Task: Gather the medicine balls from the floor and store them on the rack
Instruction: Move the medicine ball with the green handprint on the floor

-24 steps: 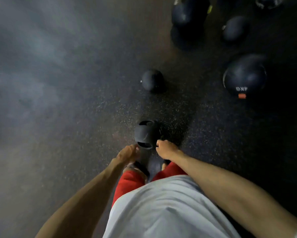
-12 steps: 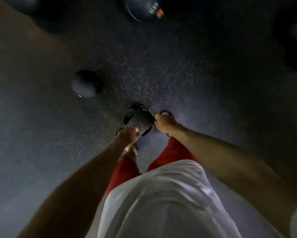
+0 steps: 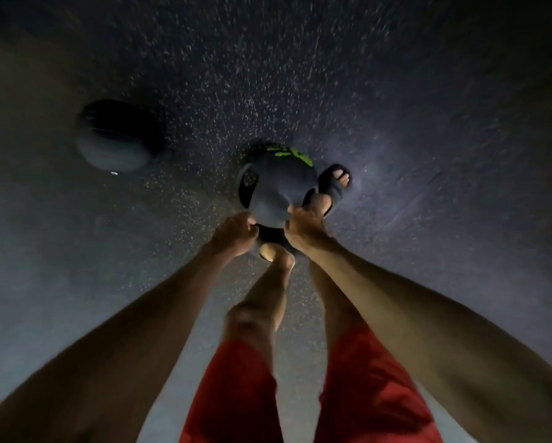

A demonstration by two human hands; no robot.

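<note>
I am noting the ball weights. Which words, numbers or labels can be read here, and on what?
No text can be read.
Held ball: green marks near its top, too blurred to read.
Ball on the floor: a small white speck, too small to read.

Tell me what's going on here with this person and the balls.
A person in red shorts is bent over the speckled floor, gripping a dark medicine ball with green markings. The left hand and right hand each hold one side of it, low by the sandalled feet. A second ball lies on the floor off to the left. No rack is in view.
</note>
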